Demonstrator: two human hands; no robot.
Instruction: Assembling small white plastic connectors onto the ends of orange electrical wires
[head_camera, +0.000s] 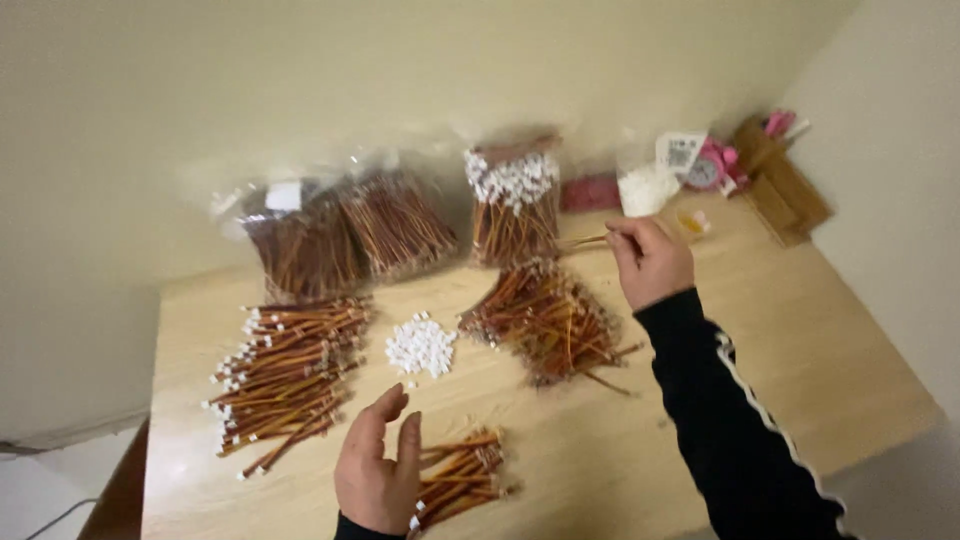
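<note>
On the wooden table (800, 330), a wire heap with white tips (285, 375) lies left of the small white connector pile (421, 346). The left hand (377, 465), fingers loosely apart, hovers beside a short wire bundle (462, 486). Past the tangled centre heap (548, 322) and bagged wires (514, 205), the right hand (650, 262) pinches a thin wire (585, 241).

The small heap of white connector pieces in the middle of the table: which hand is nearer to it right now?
Left. The left hand hovers open just below the white heap; the right hand is farther off to its right, pinching a thin wire.
</note>
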